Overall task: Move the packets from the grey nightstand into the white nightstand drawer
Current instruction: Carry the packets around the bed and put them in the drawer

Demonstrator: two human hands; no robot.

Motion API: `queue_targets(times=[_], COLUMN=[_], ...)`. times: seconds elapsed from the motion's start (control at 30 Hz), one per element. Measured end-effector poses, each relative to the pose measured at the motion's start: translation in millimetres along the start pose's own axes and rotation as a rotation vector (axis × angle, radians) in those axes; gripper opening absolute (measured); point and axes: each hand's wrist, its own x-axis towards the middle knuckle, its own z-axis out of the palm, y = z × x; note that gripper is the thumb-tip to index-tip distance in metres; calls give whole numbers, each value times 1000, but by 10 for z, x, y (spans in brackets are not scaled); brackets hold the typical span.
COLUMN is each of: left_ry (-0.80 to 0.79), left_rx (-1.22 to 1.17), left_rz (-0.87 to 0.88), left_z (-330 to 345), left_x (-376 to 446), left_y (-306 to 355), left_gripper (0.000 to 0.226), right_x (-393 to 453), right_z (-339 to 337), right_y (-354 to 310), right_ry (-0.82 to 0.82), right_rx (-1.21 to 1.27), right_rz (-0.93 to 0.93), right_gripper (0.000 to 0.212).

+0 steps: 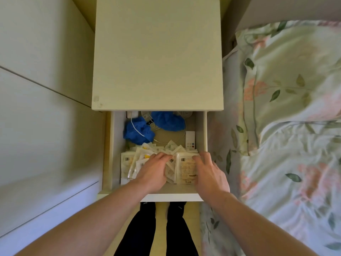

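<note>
Both my hands rest in the white nightstand drawer (201, 130): left hand (154, 171) and right hand (209, 170) lie fingers-curled, pressing the packets (186, 169) directly beneath, long axes running toward me.

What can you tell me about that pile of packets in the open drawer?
The packets are flat, cream-white pouches, seemingly plastic or paper, with printed labels and some yellow marks. They lie in a loose, overlapping heap across the front of the white drawer, some flat, some tilted. The left hand and the right hand both rest on them, fingers pressing the top ones. Behind them lie blue crumpled things, a thin white cable and a small white remote.
</note>
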Motion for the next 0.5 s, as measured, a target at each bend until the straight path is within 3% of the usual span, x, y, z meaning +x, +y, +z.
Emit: queue_targets(times=[0.17, 0.5], left_ry=[-10, -13], left_rx=[84, 214], left_rz=[15, 218], left_z=[-568, -1806], left_x=[-472, -2098], left_y=[345, 1708], left_gripper=[68, 42], right_x=[-595, -2784], right_z=[-335, -1282], right_y=[9, -85], right_ry=[118, 390], right_rx=[345, 668], right_rz=[96, 288], right_gripper=[65, 61])
